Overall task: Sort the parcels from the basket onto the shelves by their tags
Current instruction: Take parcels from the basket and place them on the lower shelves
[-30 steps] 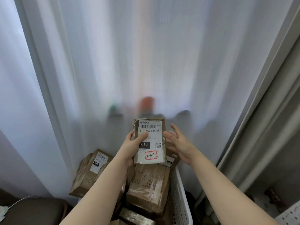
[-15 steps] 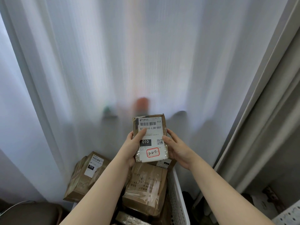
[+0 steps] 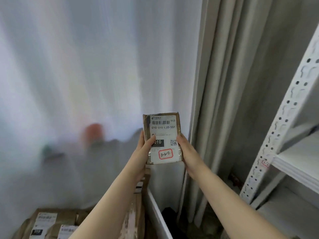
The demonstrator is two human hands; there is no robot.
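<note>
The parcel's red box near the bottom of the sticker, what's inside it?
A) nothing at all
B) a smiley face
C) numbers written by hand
C: on the parcel, the red box holds handwritten digits, seemingly 3-2-7.

Sheer white curtain (image 3: 82, 69) fills the left and centre of the head view, lit from behind. Through it I see an orange-red blur (image 3: 94, 131) and, lower left of that, a small green blur (image 3: 46, 150); I cannot identify either. Just right of the sheer hangs a heavier beige drape (image 3: 222, 80) in vertical folds, with grey wall (image 3: 262, 69) beyond it. A dark shape (image 3: 168, 215) lies at the drape's foot; I cannot tell what it is.
</note>
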